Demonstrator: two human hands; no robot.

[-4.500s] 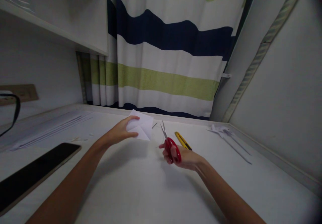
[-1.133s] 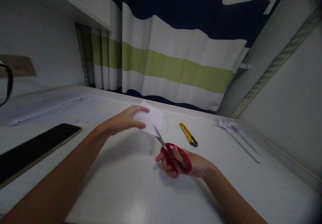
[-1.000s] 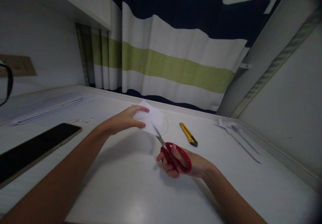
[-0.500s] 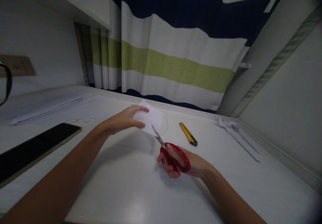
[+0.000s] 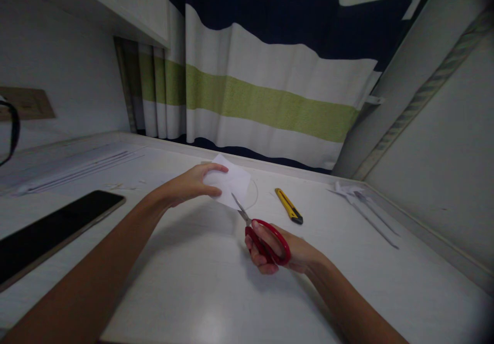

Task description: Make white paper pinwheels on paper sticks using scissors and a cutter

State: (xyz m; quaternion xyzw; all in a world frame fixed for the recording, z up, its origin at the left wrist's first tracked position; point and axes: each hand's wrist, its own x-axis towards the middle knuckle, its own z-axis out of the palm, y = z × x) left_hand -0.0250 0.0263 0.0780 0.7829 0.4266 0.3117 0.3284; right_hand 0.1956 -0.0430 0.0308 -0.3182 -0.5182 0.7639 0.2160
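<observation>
A white piece of paper [image 5: 235, 179] is held above the desk by my left hand [image 5: 196, 182], pinched at its left side with the thumb on top. My right hand [image 5: 266, 254] grips a pair of red-handled scissors [image 5: 276, 241], fingers through the loops. The blades point up and left; one lies over the paper's lower right part and the other sits by its lower edge. Behind the paper, a thin curved line or string [image 5: 256, 192] shows on the desk. To the right lies a yellow utility knife [image 5: 288, 206].
A dark-screened phone [image 5: 57, 230] lies at the left. Behind it are thin rods [image 5: 85, 171] on a sheet and small scraps [image 5: 123, 185]. White paper strips [image 5: 363, 207] rest at the right. A striped curtain [image 5: 266, 91] hangs behind the white desk [image 5: 185, 287].
My right hand's fingers have drawn in slightly around the scissor handles. The paper and my left hand stay almost in the same place.
</observation>
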